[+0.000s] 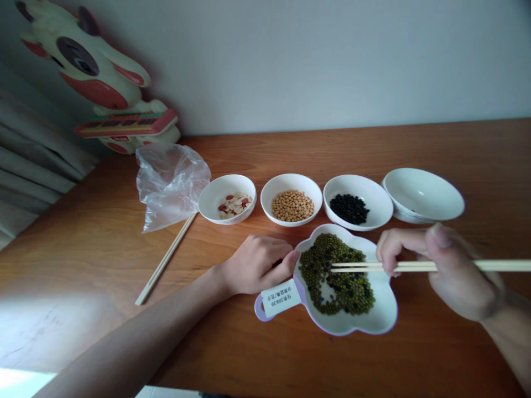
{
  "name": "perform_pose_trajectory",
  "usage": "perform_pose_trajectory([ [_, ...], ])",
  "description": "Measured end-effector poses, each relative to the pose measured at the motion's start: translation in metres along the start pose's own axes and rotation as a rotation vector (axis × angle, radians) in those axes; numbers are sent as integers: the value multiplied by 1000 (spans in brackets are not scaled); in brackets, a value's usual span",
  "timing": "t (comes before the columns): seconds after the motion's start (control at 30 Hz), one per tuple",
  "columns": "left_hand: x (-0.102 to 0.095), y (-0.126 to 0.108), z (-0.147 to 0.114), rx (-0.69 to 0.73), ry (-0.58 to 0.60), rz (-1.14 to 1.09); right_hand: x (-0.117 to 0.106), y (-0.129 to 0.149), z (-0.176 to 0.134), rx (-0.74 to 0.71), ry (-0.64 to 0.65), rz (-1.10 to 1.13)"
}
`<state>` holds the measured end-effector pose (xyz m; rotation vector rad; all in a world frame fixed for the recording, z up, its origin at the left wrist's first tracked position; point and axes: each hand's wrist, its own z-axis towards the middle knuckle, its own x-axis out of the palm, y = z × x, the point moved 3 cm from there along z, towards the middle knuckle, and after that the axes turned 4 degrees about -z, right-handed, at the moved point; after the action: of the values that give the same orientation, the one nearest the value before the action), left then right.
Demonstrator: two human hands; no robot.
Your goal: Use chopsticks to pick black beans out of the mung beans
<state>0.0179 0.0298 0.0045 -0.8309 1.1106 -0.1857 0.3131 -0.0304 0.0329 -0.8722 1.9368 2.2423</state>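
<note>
My right hand (452,271) grips a pair of pale chopsticks (418,266), their tips touching or just above the beans in a flower-shaped dish (384,315). This white dish has a lilac rim and a labelled handle. Green mung beans (360,303) fill much of it, with darker beans mixed among them. At the dish's left rim, my left hand (259,262) has its fingers curled and closed on the edge. Whether a bean is between the chopstick tips cannot be made out.
Behind the dish stand white bowls: one with pale and reddish seeds (235,205), one with soybeans (292,205), one with black beans (349,209), and a rightmost bowl (431,193). Spare chopsticks (166,260), a plastic bag (170,182) and a cow toy (120,94) are left.
</note>
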Motion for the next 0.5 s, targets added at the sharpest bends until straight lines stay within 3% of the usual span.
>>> perform_pose_trajectory([
  [0.13, -1, -1, 0, 1, -8, 19, -11, 9, 2, -52, -181, 30],
  [0.27, -1, -1, 0, 2, -11, 33, -34, 9, -2, -43, -608, 41],
  [0.33, 0, 0, 0, -2, -9, 35, -41, 7, -4, 9, -710, -10],
  [0.4, 0, 0, 0, -4, -10, 35, -43, 7, -4, 17, -648, -60],
  [0.5, 0, 1, 0, -3, -9, 32, -35, 12, -3, -56, -332, -74],
])
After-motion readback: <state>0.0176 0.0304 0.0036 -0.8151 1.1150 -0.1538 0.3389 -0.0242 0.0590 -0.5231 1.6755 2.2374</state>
